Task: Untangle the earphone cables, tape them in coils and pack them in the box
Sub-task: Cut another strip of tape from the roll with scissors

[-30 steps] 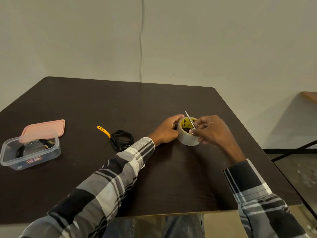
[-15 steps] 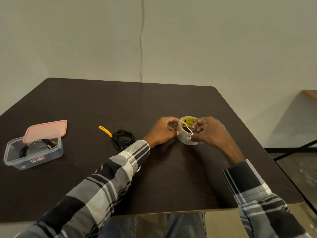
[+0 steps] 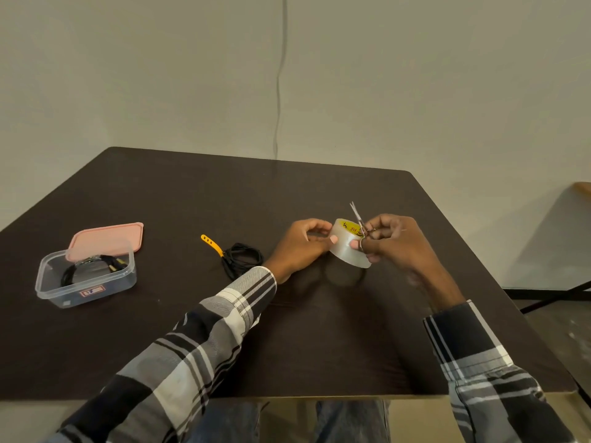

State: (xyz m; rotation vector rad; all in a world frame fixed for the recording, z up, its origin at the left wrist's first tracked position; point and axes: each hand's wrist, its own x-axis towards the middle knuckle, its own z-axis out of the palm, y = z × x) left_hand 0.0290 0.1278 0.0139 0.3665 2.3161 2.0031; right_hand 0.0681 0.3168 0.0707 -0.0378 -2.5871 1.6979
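Observation:
A roll of clear tape (image 3: 346,247) with a yellow core is lifted off the table, tilted, between my two hands. My left hand (image 3: 302,243) pinches its left side with thumb and fingers. My right hand (image 3: 395,239) holds the roll's right side and also grips small silver scissors (image 3: 357,217), blades pointing up and slightly apart. A black earphone cable coil (image 3: 241,255) with a yellow strap (image 3: 211,243) lies on the table left of my left hand. A clear plastic box (image 3: 84,287) at the far left holds another coiled black cable (image 3: 89,266).
The box's pink lid (image 3: 105,239) leans behind the box. The dark table's (image 3: 319,340) front edge runs near my lap, its right edge near my right sleeve. A wall stands behind the table.
The tape roll has been lifted off the table and tilted. The scissors swung from lying across the roll to pointing upward.

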